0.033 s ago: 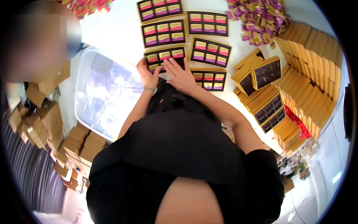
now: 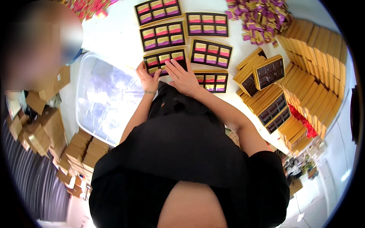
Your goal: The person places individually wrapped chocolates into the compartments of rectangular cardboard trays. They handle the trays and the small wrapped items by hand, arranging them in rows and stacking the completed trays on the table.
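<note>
A shallow gold-edged box (image 2: 164, 57) with a dark compartment tray lies under both my hands, with small gold, red and purple wrapped pieces in its compartments. My left hand (image 2: 149, 79) rests at the box's near left corner, thumb and fingers apart. My right hand (image 2: 183, 79) lies over its right part, fingers stretched out and covering some compartments. Beyond it are two similar filled boxes (image 2: 163, 37). To the right, a column of filled boxes (image 2: 211, 53) includes one close to my right wrist (image 2: 215, 81).
A clear plastic bin (image 2: 81, 102) stands at the left. Loose purple-gold pieces (image 2: 260, 19) are heaped far right, red-gold ones (image 2: 91, 9) far left. Boxes with bare dark trays (image 2: 269, 71) and stacked gold boxes (image 2: 315, 85) fill the right. Another person (image 2: 38, 53) is at the left.
The whole view has shifted slightly, so the boxes appear a little further left. Both hands keep nearly the same place on the same box.
</note>
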{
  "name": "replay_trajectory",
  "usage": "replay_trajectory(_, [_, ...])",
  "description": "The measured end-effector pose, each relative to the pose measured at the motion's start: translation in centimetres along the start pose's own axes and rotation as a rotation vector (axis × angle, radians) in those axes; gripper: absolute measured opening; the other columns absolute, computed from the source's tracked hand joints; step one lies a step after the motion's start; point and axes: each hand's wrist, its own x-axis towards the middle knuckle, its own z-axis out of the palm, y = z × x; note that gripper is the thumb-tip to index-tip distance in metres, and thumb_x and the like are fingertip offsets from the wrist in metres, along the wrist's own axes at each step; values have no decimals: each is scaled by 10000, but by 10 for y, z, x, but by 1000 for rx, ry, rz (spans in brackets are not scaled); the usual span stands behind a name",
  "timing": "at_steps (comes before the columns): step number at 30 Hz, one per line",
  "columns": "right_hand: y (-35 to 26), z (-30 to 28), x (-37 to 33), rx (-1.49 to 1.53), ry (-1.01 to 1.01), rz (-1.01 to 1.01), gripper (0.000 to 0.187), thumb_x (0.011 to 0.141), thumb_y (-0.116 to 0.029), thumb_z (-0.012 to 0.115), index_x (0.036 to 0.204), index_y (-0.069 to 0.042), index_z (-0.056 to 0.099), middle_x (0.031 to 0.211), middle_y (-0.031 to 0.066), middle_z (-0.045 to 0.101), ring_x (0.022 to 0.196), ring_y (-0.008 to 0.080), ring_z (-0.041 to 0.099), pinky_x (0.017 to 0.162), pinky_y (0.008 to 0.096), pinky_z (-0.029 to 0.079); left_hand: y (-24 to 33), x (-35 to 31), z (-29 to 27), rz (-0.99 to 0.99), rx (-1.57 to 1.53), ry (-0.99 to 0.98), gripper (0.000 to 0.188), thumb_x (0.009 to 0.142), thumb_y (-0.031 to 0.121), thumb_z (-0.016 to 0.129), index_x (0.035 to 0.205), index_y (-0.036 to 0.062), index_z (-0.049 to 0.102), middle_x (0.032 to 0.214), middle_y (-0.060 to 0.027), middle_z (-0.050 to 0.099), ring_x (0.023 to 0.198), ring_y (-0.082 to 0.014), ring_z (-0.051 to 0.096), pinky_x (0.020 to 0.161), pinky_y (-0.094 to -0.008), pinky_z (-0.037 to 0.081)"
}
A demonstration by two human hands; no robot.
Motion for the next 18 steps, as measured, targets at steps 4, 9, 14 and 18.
replay_trajectory(4, [100,-33,23,-223,443,541,560,849,-193,563,1338,35,413,1395,265,405,1334,428,341,1067,622,249,-10,7,5,-85,-14,20,792,692,183,827,1316,-21,385,1223,-200,413,1112,-347,437,966,-405,403])
replay_trajectory(9, [228,-73,11,-234,506,1310,668,805,-142,659,1386,9,364,1436,280,331,1327,466,301,1066,498,334,-3,14,4,72,194,-56,731,774,269,758,1325,-26,378,1211,-205,429,1123,-332,427,969,-428,382])
replay_trajectory(14, [250,-51,4,-173,558,1172,483,765,-125,704,1231,-97,581,1217,160,559,1145,352,484,929,435,443,-24,13,-3,-29,51,-87,551,883,226,634,1314,-30,406,1204,-201,445,1110,-324,437,954,-412,385])
replay_trajectory(18, [252,-42,-7,-156,679,1083,385,740,-99,714,1123,-98,669,1059,139,635,1018,341,549,888,431,451,-27,18,-7,-65,-5,-135,576,866,231,660,1328,-4,409,1186,-190,458,1068,-310,472,933,-405,410])
